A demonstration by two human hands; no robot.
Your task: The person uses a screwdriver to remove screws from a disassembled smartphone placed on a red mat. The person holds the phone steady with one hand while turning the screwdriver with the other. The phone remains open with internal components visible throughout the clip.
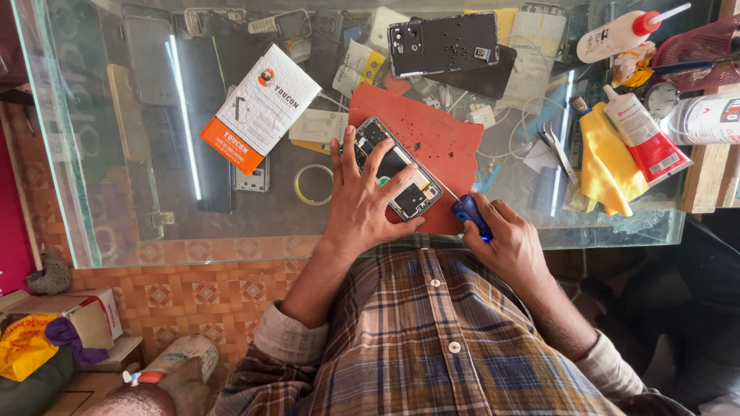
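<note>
I steadied an opened phone (398, 178) on a red mat (439, 142) with my spread left hand (362, 204).
My right hand (505, 239) gripped a blue screwdriver (469, 212); its tip could have slipped, or tiny screws rolled off the glass counter (154, 223).

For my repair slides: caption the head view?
Left hand steadies an opened phone; right hand holds a blue screwdriver.

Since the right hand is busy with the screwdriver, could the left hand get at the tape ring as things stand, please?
Probably yes. The left hand only rests on the opened phone, holding nothing, and the tape ring lies just beside it on the glass with nothing between them.
</note>
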